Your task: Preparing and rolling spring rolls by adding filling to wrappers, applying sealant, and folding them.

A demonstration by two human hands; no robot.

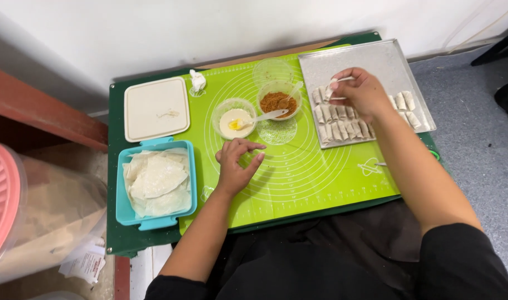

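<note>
My right hand [360,91] hovers over a metal tray [376,61] and holds a small white rolled pastry [334,83] at its fingertips, above rows of finished rolls [340,128]. Several more rolls [407,105] lie at the tray's right side. My left hand [237,161] rests on the green silicone mat [298,172], fingers loosely curled, holding nothing. Just beyond it stand a clear cup of pale paste [234,119] with a plastic spoon and a clear cup of brown filling [278,101] with another spoon.
A teal box of thin white wrappers [156,180] sits at the mat's left, its cream lid [156,108] behind it. An empty clear lid [272,71] lies at the back. A pink-lidded container [1,200] stands off the table at left. Wall behind.
</note>
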